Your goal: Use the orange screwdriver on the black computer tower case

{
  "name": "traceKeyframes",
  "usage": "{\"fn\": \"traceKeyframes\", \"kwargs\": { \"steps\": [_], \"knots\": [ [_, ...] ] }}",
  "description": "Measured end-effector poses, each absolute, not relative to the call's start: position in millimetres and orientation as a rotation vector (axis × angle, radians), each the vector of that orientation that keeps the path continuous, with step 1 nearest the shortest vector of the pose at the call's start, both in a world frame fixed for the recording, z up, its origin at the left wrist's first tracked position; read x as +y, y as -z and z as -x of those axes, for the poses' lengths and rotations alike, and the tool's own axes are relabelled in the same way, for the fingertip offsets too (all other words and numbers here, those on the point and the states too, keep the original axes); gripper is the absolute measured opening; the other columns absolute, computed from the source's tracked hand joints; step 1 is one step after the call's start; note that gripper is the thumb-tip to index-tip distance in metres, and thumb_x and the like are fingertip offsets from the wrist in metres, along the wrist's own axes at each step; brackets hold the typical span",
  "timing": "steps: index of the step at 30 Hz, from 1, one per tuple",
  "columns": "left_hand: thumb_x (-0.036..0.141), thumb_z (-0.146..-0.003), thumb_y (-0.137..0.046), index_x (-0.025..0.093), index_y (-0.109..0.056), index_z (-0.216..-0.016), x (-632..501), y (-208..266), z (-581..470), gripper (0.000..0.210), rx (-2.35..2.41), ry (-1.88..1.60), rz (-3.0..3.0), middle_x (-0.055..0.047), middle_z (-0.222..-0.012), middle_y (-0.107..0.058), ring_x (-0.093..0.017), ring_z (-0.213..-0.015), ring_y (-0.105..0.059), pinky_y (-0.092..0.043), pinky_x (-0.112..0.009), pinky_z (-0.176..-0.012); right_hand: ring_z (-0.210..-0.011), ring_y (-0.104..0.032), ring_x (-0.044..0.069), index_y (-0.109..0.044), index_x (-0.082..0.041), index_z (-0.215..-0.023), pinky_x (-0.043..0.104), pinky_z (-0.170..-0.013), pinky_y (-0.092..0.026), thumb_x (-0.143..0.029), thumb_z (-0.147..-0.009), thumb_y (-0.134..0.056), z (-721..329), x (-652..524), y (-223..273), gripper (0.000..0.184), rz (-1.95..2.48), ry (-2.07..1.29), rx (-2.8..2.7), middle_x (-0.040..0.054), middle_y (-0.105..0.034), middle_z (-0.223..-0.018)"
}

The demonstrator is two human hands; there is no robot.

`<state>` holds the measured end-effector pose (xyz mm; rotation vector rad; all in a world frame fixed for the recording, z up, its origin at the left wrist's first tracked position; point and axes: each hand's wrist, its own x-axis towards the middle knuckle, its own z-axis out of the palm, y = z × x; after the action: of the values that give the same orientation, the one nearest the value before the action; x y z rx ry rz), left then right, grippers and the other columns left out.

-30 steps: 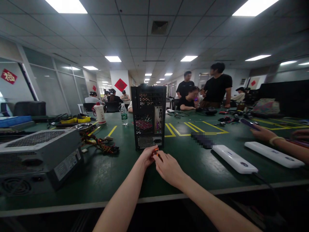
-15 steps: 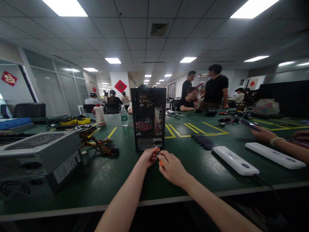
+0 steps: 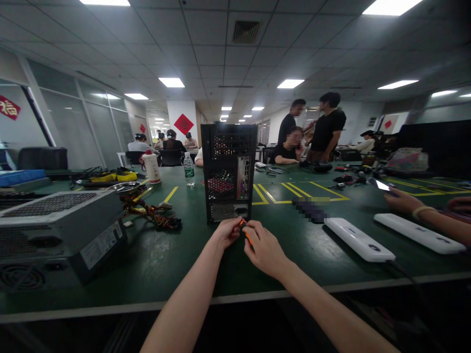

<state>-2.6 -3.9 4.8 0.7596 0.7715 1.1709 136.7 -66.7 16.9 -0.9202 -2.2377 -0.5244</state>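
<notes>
A black computer case (image 3: 230,164) stands upright on the green table with its rear panel facing me. At its lower right corner, just below the power socket, my right hand (image 3: 268,250) is closed around the handle of an orange and black screwdriver (image 3: 249,238). My left hand (image 3: 226,234) pinches at the front end of the screwdriver, close to the case's bottom edge. The screwdriver's tip, and any screw there, is hidden by my fingers. Several coloured ports show in the metal strip (image 3: 243,179) on the case's right side.
Two stacked power supplies (image 3: 91,230) lie at the left, beside bundled cables (image 3: 158,215). A water bottle (image 3: 189,171) and white flask (image 3: 151,169) stand behind. White power strips (image 3: 358,239) lie at the right, where another person's hand (image 3: 401,203) holds a phone.
The view has tilted and shifted slightly. Both my hands stay at the case's lower corner, with the screwdriver's angle slightly changed. The other person's phone has tilted, its screen now bright.
</notes>
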Motion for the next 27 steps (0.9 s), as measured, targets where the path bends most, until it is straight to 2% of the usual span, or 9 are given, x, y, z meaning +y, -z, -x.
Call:
{"fn": "traceKeyframes", "kwargs": {
  "steps": [7,9,13,15,21,23,27],
  "knots": [
    [0.022,-0.071,-0.056,0.009,-0.051,-0.065,-4.3,-5.1,2.3,0.014,0.787,-1.127,-0.765,0.005,-0.045,-0.036,0.000,-0.034,-0.026,-0.014,-0.011,-0.030,-0.065,-0.049,0.014,-0.048,-0.017,-0.092,0.027,-0.059,-0.038,-0.030,-0.084,-0.034,-136.1,-63.0,-14.8,0.021,1.053,0.664,-2.179,0.0045,-0.049,-0.080],
    [0.022,-0.071,-0.057,0.009,-0.052,-0.068,-3.6,-4.2,2.6,0.014,0.768,-1.121,-0.785,0.005,-0.046,-0.037,0.000,-0.035,-0.028,-0.015,-0.011,-0.030,-0.068,-0.049,0.014,-0.048,-0.017,-0.093,0.026,-0.061,-0.039,-0.031,-0.084,-0.035,-135.9,-64.5,-15.7,0.021,1.056,0.631,-2.182,0.0049,-0.048,-0.082],
    [0.021,-0.070,-0.057,0.009,-0.051,-0.065,-1.8,-1.9,3.1,0.014,0.748,-1.130,-0.797,0.004,-0.047,-0.038,0.000,-0.035,-0.027,-0.015,-0.011,-0.030,-0.081,-0.050,0.016,-0.045,-0.015,-0.100,0.029,-0.069,-0.040,-0.025,-0.080,-0.039,-133.8,-67.9,-15.2,0.024,0.962,0.557,-2.220,0.0092,-0.046,-0.099],
    [0.021,-0.071,-0.056,0.009,-0.049,-0.062,-1.8,-1.4,2.6,0.016,0.746,-1.142,-0.791,0.005,-0.046,-0.037,0.000,-0.035,-0.027,-0.015,-0.011,-0.030,-0.080,-0.050,0.016,-0.045,-0.015,-0.100,0.028,-0.070,-0.040,-0.022,-0.080,-0.038,-132.9,-67.4,-13.4,0.023,0.936,0.564,-2.253,0.0087,-0.047,-0.100],
    [0.024,-0.069,-0.058,0.010,-0.048,-0.060,-4.0,-2.9,0.3,0.020,0.793,-1.135,-0.797,0.006,-0.043,-0.035,0.000,-0.035,-0.027,-0.016,-0.011,-0.032,-0.060,-0.049,0.012,-0.049,-0.018,-0.094,0.024,-0.055,-0.037,-0.025,-0.085,-0.033,-133.7,-62.1,-10.3,0.020,1.085,0.682,-2.174,0.0031,-0.050,-0.078],
    [0.023,-0.069,-0.058,0.009,-0.049,-0.060,-3.7,-2.7,0.5,0.019,0.785,-1.127,-0.800,0.006,-0.043,-0.035,0.000,-0.035,-0.027,-0.016,-0.012,-0.032,-0.062,-0.050,0.011,-0.049,-0.018,-0.092,0.024,-0.056,-0.038,-0.027,-0.085,-0.034,-133.4,-63.5,-11.8,0.019,1.084,0.671,-2.168,0.0038,-0.049,-0.081],
    [0.021,-0.069,-0.058,0.010,-0.048,-0.058,-3.1,-2.4,1.2,0.019,0.805,-1.133,-0.781,0.006,-0.040,-0.034,0.000,-0.033,-0.025,-0.014,-0.013,-0.032,-0.075,-0.051,0.013,-0.047,-0.017,-0.097,0.026,-0.064,-0.041,-0.024,-0.080,-0.041,-131.3,-69.9,-14.8,0.020,0.990,0.554,-2.259,0.0091,-0.044,-0.103]
  ]
}}
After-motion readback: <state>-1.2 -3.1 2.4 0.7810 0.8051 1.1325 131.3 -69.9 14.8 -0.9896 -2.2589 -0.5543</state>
